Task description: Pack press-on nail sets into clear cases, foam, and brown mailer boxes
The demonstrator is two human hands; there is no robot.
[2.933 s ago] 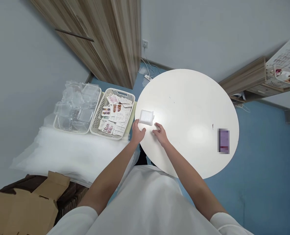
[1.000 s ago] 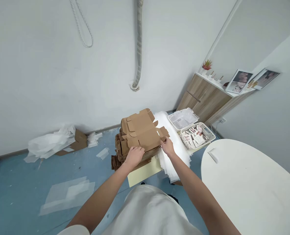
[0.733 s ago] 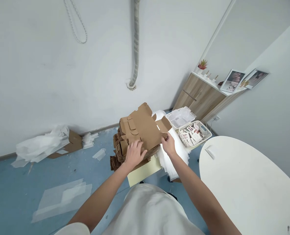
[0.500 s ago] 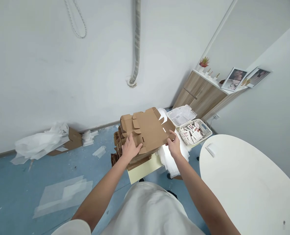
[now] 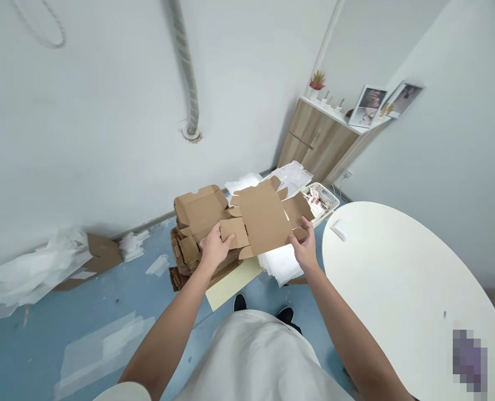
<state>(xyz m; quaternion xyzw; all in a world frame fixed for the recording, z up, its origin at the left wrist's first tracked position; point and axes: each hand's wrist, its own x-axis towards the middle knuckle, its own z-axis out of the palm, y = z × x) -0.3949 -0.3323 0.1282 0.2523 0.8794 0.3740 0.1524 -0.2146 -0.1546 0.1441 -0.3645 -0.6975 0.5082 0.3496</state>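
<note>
Between my two hands I hold a flat, unfolded cardboard box [image 5: 266, 217], brown, with flaps and slots along its edges. My left hand [image 5: 216, 245] is closed on its left flap, thumb on top. At the right edge, my right hand [image 5: 305, 244] grips it near a side flap, thumb on top and fingers partly hidden. Behind and left of the held piece lies a stack of flattened cardboard boxes [image 5: 199, 209], layered unevenly. The held piece is raised and partly covers the white sheets [image 5: 281, 264] beside the stack.
A white basket [image 5: 333, 203] with small printed packets stands behind my right hand. Right of me is a round white table [image 5: 381, 267]. A wooden cabinet [image 5: 318, 139] stands at the back. Plastic wrapping [image 5: 34, 267] and a cardboard box [image 5: 103, 250] lie on the floor at left.
The flat cardboard box has come off the stack and moved right, held in both hands. My view has turned to the right, bringing more of the round table into sight.
</note>
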